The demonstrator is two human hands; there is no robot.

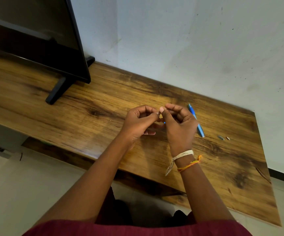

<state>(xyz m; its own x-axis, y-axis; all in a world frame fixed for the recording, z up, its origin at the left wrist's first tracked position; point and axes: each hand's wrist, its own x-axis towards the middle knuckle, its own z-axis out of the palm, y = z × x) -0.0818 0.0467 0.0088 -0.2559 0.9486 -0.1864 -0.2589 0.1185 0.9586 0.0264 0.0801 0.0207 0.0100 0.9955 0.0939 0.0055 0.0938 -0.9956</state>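
While both hands hang over the middle of the tabletop point(103, 92), they meet at the fingertips around one small part point(158, 114).

Left hand point(138, 124): thumb and forefinger curled and pinching the small part from the left; the other fingers are folded loosely under the palm.

Right hand point(179, 123): fingers curled, thumb tip pressed against the same part from the right, forefinger arched over it. The part is held in the air above the wood, roughly midway between the near and far edges. It is too small to identify; only a pale, slightly shiny tip shows between the fingertips.

A white thread point(183, 154) and an orange thread point(189, 165) are tied around the right wrist.

Blue pen point(197, 124): lying flat just behind the right hand, partly hidden by it, one end towards the far edge.

Small grey piece point(220, 137) and small pale piece point(228, 138): on the wood, close together, between the pen and the right edge.

Black screen point(35, 40) on its stand point(56, 91): far left part of the tabletop, against the wall point(189, 40).
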